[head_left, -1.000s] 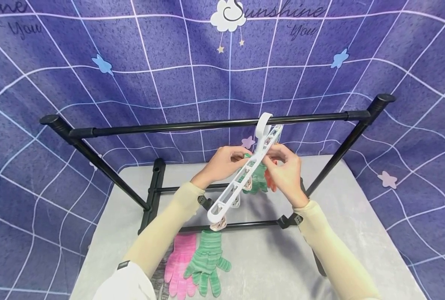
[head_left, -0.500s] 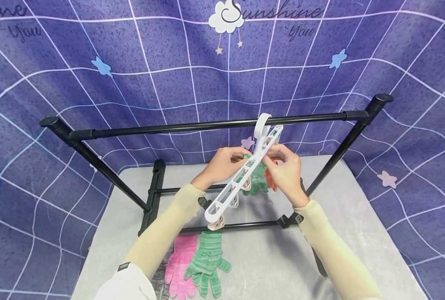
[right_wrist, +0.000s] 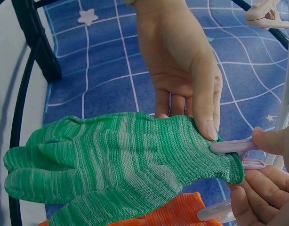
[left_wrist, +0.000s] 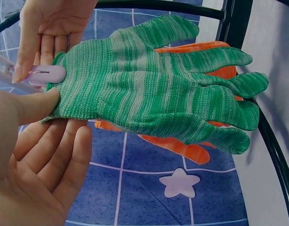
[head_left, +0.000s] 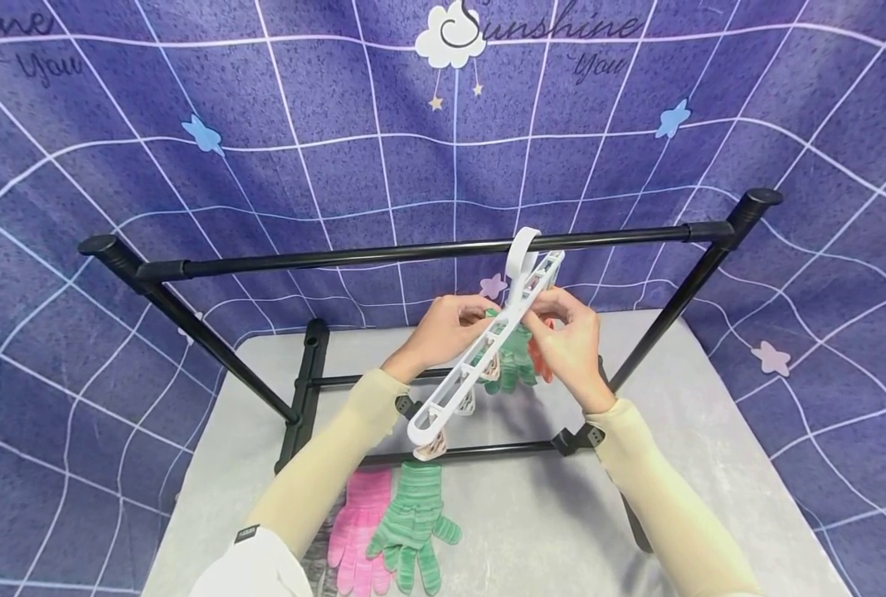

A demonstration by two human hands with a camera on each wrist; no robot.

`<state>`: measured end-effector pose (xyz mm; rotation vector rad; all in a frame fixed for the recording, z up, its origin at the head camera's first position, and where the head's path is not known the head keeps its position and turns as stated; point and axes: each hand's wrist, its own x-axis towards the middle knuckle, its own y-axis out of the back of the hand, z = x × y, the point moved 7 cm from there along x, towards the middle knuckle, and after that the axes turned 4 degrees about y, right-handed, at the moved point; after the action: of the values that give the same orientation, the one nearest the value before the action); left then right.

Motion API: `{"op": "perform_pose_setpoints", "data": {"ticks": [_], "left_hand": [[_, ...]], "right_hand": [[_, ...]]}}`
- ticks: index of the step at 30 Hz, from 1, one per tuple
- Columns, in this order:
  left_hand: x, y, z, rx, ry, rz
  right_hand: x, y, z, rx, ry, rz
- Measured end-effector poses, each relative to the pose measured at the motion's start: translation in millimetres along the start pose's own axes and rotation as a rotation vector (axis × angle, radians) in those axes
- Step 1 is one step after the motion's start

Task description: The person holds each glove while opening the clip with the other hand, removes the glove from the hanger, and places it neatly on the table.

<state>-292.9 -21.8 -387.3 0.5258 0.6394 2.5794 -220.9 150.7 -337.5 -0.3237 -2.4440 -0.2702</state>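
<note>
Left hand (head_left: 443, 327) pinches the cuff of the green glove (left_wrist: 144, 89), right hand (head_left: 572, 332) grips the lilac clip (right_wrist: 231, 147) at that cuff's edge! The glove's a knit one, streaked pale, fingers dangling under the white hanger (head_left: 516, 300). Orange glove (head_left: 542, 356) at its 3 o'clock; black rail (head_left: 353, 255) at 12. Down at 7, a pink glove (head_left: 355, 531) and a second green glove (head_left: 413, 518) lie overlapping. Versus half a second ago? Barely a change: same grips, same spot!
</note>
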Motion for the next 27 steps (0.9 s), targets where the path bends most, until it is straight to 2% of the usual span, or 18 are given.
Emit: {"op": "perform_pose_setpoints", "data": {"ticks": [13, 22, 27], "left_hand": [[-1.8, -3.9, -5.5, -0.013, -0.023, 0.038], [-6.3, -6.9, -10.0, 0.054, 0.020, 0.035], [-9.0, -9.8, -12.0, 0.048, 0.035, 0.019]], "right_hand": [[0, 1, 1, 0.010, 0.001, 0.018], [1, 1, 2, 0.026, 0.018, 0.004], [2, 2, 1, 0.039, 0.026, 0.018]]}}
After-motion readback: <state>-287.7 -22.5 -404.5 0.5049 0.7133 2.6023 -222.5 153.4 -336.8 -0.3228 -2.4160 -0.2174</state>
